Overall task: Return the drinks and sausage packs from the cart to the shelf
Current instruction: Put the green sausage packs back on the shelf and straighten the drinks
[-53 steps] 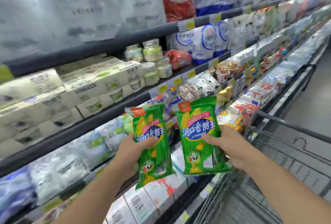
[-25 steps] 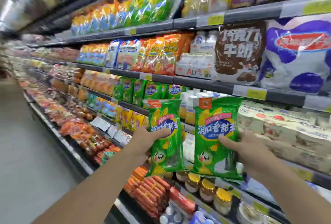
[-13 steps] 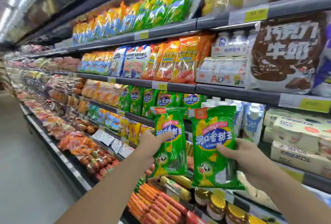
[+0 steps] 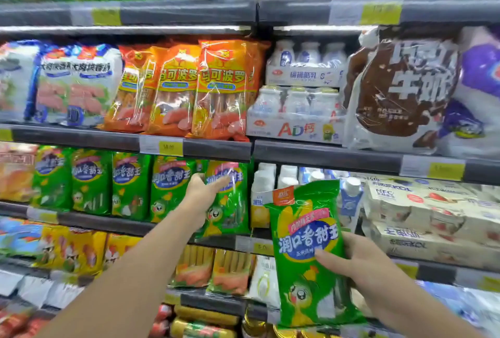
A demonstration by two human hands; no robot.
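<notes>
My left hand (image 4: 203,192) reaches to the middle shelf (image 4: 216,151) and holds a green sausage pack (image 4: 230,208) by its upper left part. That pack stands at the right end of a row of identical green packs (image 4: 130,183). The thumb is at the pack's left edge and the fingers lie across its front. My right hand (image 4: 361,266) grips a second green sausage pack (image 4: 307,245) by its right side. It is upright, in front of the shelves and lower right of the row.
Orange sausage packs (image 4: 221,89) and white-blue packs fill the shelf above. Milk bottles (image 4: 297,89) and a brown milk bag (image 4: 400,89) stand to the right, white drink cartons (image 4: 433,210) below them. Yellow packs (image 4: 73,251) lie under the green row.
My left hand has carried its green pack forward into the right end of the green row on the shelf. My view has closed in on the shelves; the right hand's pack dropped lower right.
</notes>
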